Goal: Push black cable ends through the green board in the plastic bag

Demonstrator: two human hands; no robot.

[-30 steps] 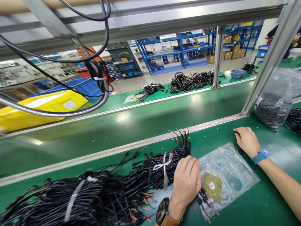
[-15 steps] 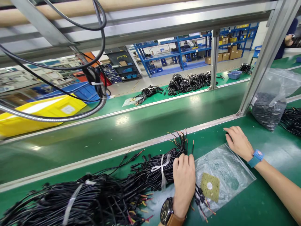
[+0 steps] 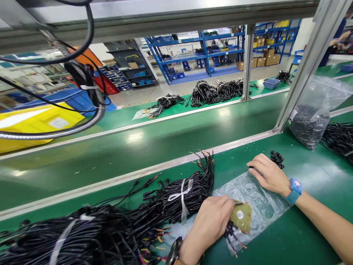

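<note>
My left hand [image 3: 211, 218] is closed over a black cable; stripped wire ends [image 3: 242, 203] stick out past its fingers, above a yellow-green sponge [image 3: 240, 218] with a white hole. The sponge lies on a clear plastic bag [image 3: 266, 206]. Several short wire leads [image 3: 233, 235] rest below this hand, on the bag's left part. Over the bag's upper edge, my right hand [image 3: 268, 173] pinches a small black piece [image 3: 250, 167], mostly hidden by the fingers. Just behind it sit small black parts [image 3: 277, 159] in a loose heap. A tied black cable bundle [image 3: 184, 197] lies left of my left hand.
A larger cable bundle [image 3: 79, 239] covers the lower left of the green bench. A bag of black parts [image 3: 310, 123] stands by the metal post [image 3: 300, 70] at right, with more cables [image 3: 340, 140] beside it. Black hoses [image 3: 89, 84] hang at upper left.
My left hand has moved from the tied bundle's end down toward the sponge, with a cable's wire ends now showing. My right hand has drawn back slightly left, and the black parts heap is now visible.
</note>
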